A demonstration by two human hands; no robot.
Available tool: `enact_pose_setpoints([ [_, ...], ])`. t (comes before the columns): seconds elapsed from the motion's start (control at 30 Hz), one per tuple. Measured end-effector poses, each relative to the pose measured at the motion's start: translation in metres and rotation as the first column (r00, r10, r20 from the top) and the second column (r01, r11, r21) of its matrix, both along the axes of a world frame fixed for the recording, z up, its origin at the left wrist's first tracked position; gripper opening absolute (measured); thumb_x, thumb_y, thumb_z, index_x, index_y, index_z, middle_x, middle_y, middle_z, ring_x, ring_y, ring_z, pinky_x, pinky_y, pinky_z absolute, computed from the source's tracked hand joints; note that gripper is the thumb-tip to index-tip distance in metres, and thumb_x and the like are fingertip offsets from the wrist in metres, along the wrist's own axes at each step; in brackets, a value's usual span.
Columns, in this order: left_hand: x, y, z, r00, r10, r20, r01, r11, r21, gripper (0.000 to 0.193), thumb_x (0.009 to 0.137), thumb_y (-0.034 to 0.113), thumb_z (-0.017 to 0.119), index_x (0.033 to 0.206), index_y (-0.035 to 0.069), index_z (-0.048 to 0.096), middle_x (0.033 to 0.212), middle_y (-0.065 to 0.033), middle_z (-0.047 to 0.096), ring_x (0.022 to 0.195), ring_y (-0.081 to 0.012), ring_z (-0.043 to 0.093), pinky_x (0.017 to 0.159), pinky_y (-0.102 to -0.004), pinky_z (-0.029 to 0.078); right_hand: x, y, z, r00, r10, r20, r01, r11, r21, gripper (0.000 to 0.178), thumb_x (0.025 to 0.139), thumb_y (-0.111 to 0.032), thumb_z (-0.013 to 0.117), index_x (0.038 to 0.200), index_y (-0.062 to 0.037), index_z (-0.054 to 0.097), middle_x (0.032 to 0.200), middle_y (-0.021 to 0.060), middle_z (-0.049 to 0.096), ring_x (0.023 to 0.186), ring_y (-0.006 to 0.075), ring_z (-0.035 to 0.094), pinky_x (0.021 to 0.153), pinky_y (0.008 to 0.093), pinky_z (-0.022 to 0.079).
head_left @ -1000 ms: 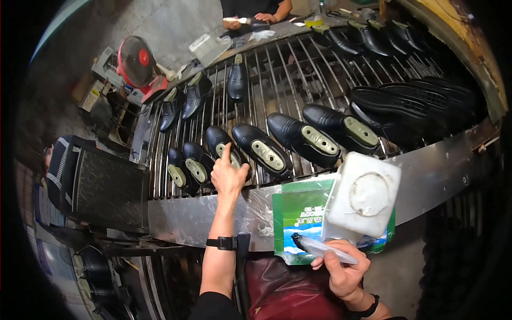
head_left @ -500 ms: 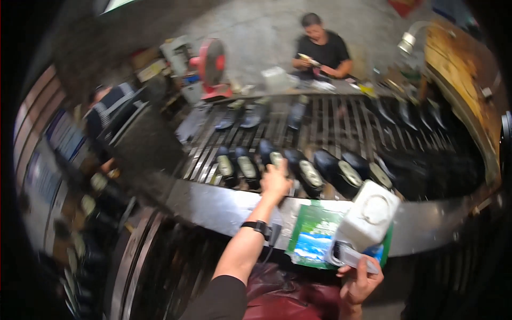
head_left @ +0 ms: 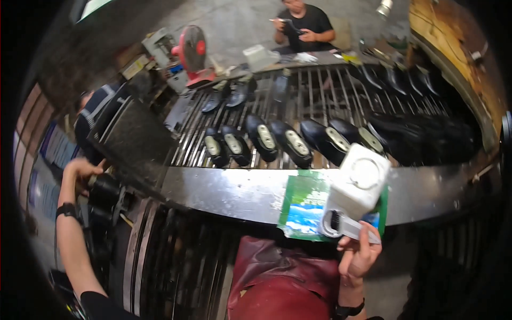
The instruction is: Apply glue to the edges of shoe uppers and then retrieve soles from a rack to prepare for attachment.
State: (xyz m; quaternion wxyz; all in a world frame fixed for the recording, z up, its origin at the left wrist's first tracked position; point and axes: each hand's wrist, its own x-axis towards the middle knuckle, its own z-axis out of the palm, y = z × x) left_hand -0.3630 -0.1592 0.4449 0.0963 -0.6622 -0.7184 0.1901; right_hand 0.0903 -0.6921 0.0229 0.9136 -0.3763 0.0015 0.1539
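My right hand holds a grey flat tool by its handle, right under a white plastic jug that stands on the shiny metal rim of a slatted conveyor. A green and blue packet lies on the rim beside the jug. My left hand, with a black wristband, reaches far left and rests on a dark machine part. Several black shoes with pale insoles lie in a row on the slats.
More black shoes crowd the right side of the conveyor. A person in a black shirt sits at the far end. A red fan stands at the back left. Another person is at the left.
My left hand has left the row of shoes and swung out to the far left onto the dark machine part. The view has turned left. The right hand keeps hold of the grey tool.
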Motion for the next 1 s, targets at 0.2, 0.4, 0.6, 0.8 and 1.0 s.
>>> enact_pose_setpoints([
  [0.2, 0.035, 0.024, -0.066, 0.787, -0.093, 0.609, -0.057, 0.973, 0.223, 0.044, 0.077, 0.021, 0.081, 0.105, -0.011, 0.070, 0.099, -0.0217, 0.073, 0.079, -0.0361, 0.072, 0.071, -0.0538, 0.059, 0.001, -0.010, -0.006, 0.994, -0.090, -0.054, 0.088, 0.995, -0.049, 0.021, 0.107, -0.013, 0.066, 0.115, 0.0059, 0.065, 0.078, 0.0164, 0.071, 0.057, 0.0227, 0.068, 0.048, 0.0332, 0.055],
  [0.4, 0.024, -0.103, -0.106, 0.549, -0.529, 0.648, 0.147, 0.824, 0.548, 0.057, 0.088, 0.022, 0.082, 0.132, -0.011, 0.065, 0.121, -0.0172, 0.070, 0.105, -0.0272, 0.069, 0.101, -0.0353, 0.052, 0.007, -0.011, -0.032, 0.963, -0.114, 0.245, 0.187, 0.937, -0.297, 0.018, 0.097, 0.004, 0.073, 0.114, 0.0072, 0.068, 0.089, 0.0134, 0.072, 0.063, 0.0178, 0.068, 0.054, 0.0312, 0.057],
  [0.6, 0.081, -0.240, -0.297, 0.053, -0.589, 0.807, -0.069, 0.804, 0.591, 0.045, 0.100, 0.023, 0.073, 0.136, -0.004, 0.066, 0.128, -0.0157, 0.072, 0.113, -0.0262, 0.071, 0.101, -0.0390, 0.054, 0.009, -0.001, -0.035, 0.733, 0.188, 0.653, 0.424, 0.624, -0.656, 0.018, 0.089, 0.004, 0.080, 0.105, 0.0070, 0.073, 0.094, 0.0203, 0.073, 0.079, 0.0299, 0.073, 0.070, 0.0360, 0.057],
  [0.8, 0.167, -0.228, -0.487, 0.183, -0.780, 0.599, 0.201, 0.626, 0.753, 0.040, 0.089, 0.024, 0.078, 0.125, 0.007, 0.072, 0.121, -0.0122, 0.075, 0.113, -0.0292, 0.072, 0.100, -0.0451, 0.058, -0.007, 0.010, -0.032, 0.659, 0.258, 0.706, 0.488, 0.568, -0.663, 0.017, 0.089, 0.005, 0.079, 0.105, 0.0074, 0.073, 0.091, 0.0216, 0.073, 0.076, 0.0331, 0.072, 0.068, 0.0369, 0.057],
  [1.0, 0.210, -0.225, -0.537, -0.756, 0.589, 0.285, 0.638, 0.761, 0.120, 0.066, 0.071, 0.000, 0.074, 0.136, 0.006, 0.069, 0.134, -0.0115, 0.072, 0.130, -0.0357, 0.065, 0.116, -0.0536, 0.049, -0.020, 0.016, -0.029, 0.946, 0.123, 0.301, 0.145, 0.669, -0.729, 0.015, 0.100, -0.005, 0.075, 0.107, 0.0077, 0.072, 0.083, 0.0131, 0.073, 0.063, 0.0181, 0.069, 0.056, 0.0296, 0.054],
])
